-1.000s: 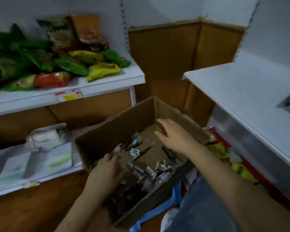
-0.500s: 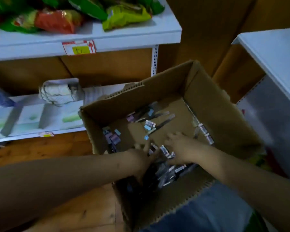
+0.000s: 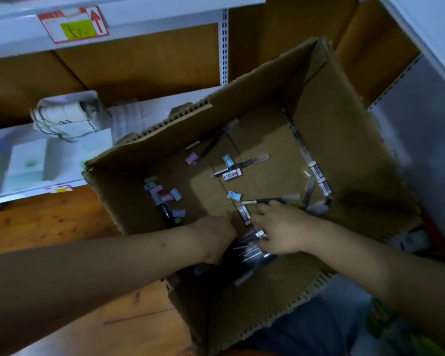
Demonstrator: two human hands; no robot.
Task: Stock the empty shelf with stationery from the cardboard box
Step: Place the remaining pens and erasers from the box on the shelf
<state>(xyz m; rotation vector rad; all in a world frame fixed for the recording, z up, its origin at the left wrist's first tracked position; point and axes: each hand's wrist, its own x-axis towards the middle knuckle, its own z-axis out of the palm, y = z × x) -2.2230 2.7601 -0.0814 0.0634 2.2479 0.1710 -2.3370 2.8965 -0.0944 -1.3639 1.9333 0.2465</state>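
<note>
Two hands inside cardboard box (image 3: 344, 140); left hand (image 3: 216, 237) and right hand (image 3: 280, 232) over dark pen bundle (image 3: 247, 250), grip indiscernible; loose pens (image 3: 242, 167) scattered, axes mixed; white shelf (image 3: 62, 160) beyond left wall.

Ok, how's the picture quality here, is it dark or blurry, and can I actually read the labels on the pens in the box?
Head view: dim and bluish; wide-angle bending at the edges, so the white shelf rail curves. The brown cardboard box is fairly sharp, but the labels on the loose pens are too small to read. The left hand and right hand shade the dark pen bundle.
</note>
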